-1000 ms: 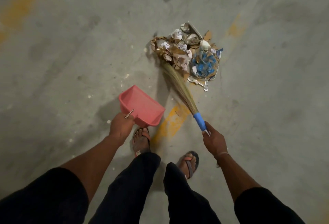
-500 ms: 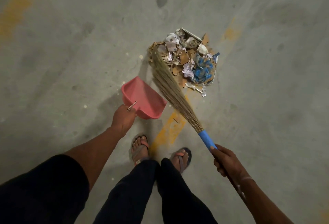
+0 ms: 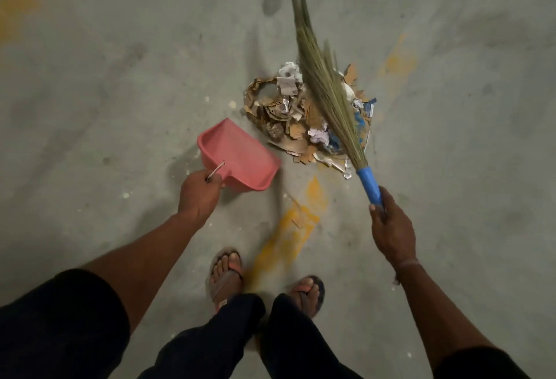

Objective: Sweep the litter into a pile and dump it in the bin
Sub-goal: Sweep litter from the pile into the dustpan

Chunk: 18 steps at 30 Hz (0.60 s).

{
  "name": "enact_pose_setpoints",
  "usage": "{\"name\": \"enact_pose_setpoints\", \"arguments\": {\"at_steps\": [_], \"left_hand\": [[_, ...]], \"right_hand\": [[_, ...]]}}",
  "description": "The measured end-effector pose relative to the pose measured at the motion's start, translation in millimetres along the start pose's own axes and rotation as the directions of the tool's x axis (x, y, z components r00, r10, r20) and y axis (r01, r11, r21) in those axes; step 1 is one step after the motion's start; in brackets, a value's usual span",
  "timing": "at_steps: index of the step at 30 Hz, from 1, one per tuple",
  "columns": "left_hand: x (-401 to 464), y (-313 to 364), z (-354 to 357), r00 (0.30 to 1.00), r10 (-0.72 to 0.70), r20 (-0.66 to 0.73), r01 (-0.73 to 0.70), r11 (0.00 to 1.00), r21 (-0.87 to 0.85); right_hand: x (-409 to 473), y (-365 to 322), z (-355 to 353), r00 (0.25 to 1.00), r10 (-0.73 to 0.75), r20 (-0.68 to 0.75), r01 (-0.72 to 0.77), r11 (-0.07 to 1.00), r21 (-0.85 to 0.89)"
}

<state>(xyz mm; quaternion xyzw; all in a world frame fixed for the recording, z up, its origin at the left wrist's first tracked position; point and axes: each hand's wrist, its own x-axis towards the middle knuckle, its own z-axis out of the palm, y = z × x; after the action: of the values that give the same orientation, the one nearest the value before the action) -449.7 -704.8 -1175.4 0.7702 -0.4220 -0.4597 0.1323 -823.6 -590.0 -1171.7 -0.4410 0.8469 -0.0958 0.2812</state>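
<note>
A pile of litter (image 3: 288, 117), torn cardboard, crumpled paper and blue plastic scraps, lies on the concrete floor ahead of me. My right hand (image 3: 391, 228) grips the blue handle of a grass broom (image 3: 323, 77); its bristles stretch up across the right side of the pile and point away from me. My left hand (image 3: 198, 195) holds a pink dustpan (image 3: 240, 159) by its handle, just left of the pile, with its mouth turned toward the litter. No bin is in view.
The concrete floor (image 3: 120, 77) is stained, with yellow paint marks (image 3: 288, 228) between my feet and the pile. My sandalled feet (image 3: 227, 276) stand just below. Small white specks dot the floor left of the dustpan.
The broom has swung from the left edge of the pile across to its right side, bristles lifted and pointing far forward. My right hand moved right. The dustpan stayed beside the pile.
</note>
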Motion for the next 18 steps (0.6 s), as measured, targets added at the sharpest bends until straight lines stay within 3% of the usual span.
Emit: {"name": "enact_pose_setpoints", "arguments": {"at_steps": [5, 11, 14, 18], "left_hand": [[33, 0, 17, 0.998, 0.054, 0.009, -0.054, 0.999, -0.002], [59, 2, 24, 0.995, 0.099, -0.007, -0.099, 0.995, 0.026], [72, -5, 20, 0.993, 0.117, 0.01, -0.117, 0.993, 0.025], [86, -11, 15, 0.99, 0.136, 0.042, -0.136, 0.991, 0.0]], "right_hand": [[75, -23, 20, 0.999, 0.046, -0.025, -0.051, 0.964, -0.262], [126, -32, 41, 0.985, 0.158, -0.062, -0.17, 0.93, -0.325], [145, -28, 47, 0.967, 0.256, -0.005, -0.236, 0.883, -0.407], [154, -10, 53, 0.951, 0.28, 0.13, -0.192, 0.866, -0.462]]}}
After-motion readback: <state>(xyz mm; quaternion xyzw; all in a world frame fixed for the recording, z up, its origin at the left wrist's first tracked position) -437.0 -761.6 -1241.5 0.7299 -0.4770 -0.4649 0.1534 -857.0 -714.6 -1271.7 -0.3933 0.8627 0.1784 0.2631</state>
